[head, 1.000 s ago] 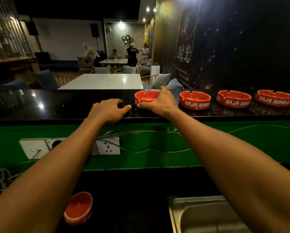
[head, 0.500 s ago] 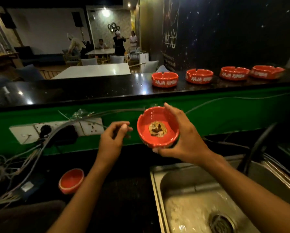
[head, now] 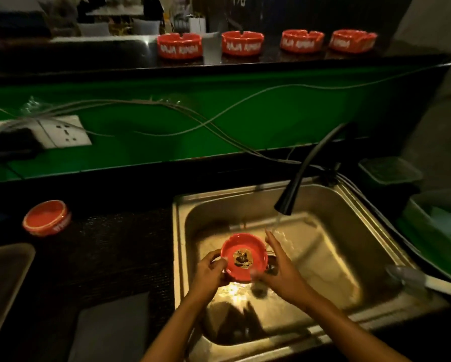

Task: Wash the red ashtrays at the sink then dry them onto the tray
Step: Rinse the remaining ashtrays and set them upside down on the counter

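A red ashtray (head: 245,250) with brown ash stuck in its middle is held over the steel sink (head: 331,246). My left hand (head: 210,273) grips its left rim with curled fingers. My right hand (head: 280,269) cups its right side, thumb on the near rim and fingers straight up toward the water. A thin stream runs from the black faucet (head: 297,178) just right of the ashtray. Several more red ashtrays (head: 180,45) stand in a row on the raised black counter. Another red ashtray (head: 46,218) lies on the dark mat at the left. A tray (head: 2,278) shows at the left edge.
Grey cables (head: 219,121) and a white wall socket (head: 62,131) run along the green panel behind the sink. Green plastic bins (head: 433,220) sit right of the sink, with a clear utensil (head: 415,279) lying on the sink's right rim. A grey cloth (head: 112,327) lies near me.
The ashtray came down from in front of the green panel into the sink. My left hand, earlier free beside it, now grips its left rim. The view tilted down.
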